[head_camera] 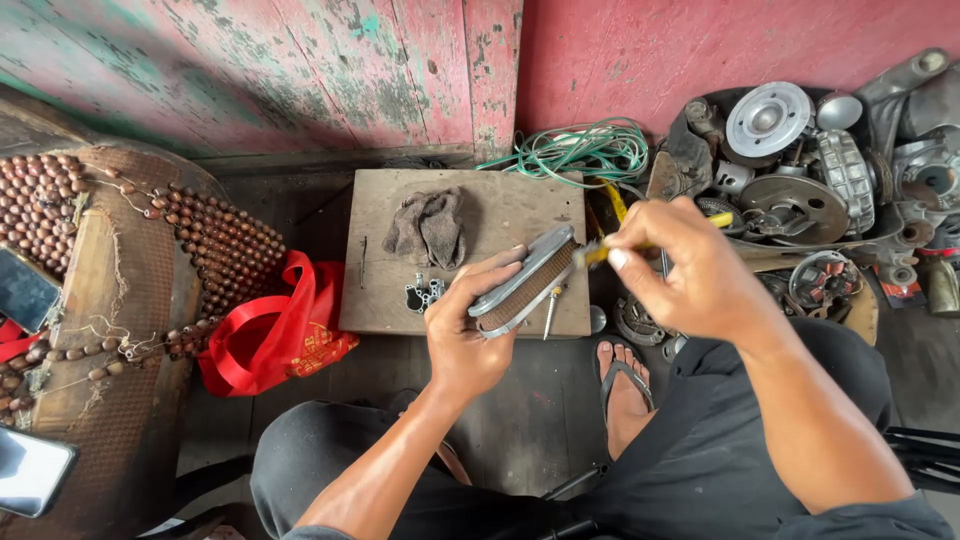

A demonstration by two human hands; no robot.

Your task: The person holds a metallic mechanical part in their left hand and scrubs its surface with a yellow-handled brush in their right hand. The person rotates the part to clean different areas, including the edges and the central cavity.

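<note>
Sitting low on a dark concrete floor (520, 420), I face a worn pink wooden wall (300, 70) with a small wooden board (520, 215) set in front of me. On the board lie a grey rag (428, 226), a few small metal bits (422, 292) and a screw (549, 315). A red bag (275, 330) sits to the left beside a beaded seat cover (215, 235); coiled green wire (585, 150) and a heap of metal engine parts (800, 170) lie to the right.

My left hand (465, 335) grips an oblong filter element (525, 283) with a grey metal rim and brown mesh, fingers curled around its lower end, thumb along the edge, holding it tilted above the board's near corner. My right hand (690, 265) pinches a yellow-handled tool (640, 245), fingers closed tight, its tip touching the filter's upper end.
</note>
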